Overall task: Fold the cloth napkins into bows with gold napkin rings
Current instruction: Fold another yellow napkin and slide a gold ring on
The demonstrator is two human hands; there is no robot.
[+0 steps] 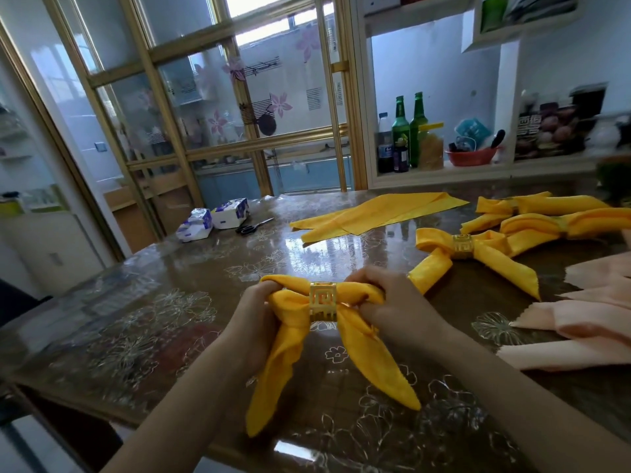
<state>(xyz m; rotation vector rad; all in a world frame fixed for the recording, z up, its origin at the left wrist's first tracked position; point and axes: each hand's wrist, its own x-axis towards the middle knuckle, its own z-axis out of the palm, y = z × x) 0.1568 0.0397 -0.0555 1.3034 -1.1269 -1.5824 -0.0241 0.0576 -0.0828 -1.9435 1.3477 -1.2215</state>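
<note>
The yellow napkin [362,363] sat threaded through the gold ring [323,302], 2 tails trailing on the table [170,319] below the ring. The left hand [254,315] gripped the loop left of the ring, the right hand [386,298] the loop right of it, both curled into the cloth. Uneven tugging could drag 1 loop through the ring, collapsing the bow. A finished bow [478,254] lay beyond the ring, rightward.

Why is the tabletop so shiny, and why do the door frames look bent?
Head view: window daylight glares off the glossy table. Head view: the wide-angle lens bows the gold door frame. Head view: the left hand, the right hand and the yellow napkin they grip look sharp.
</note>
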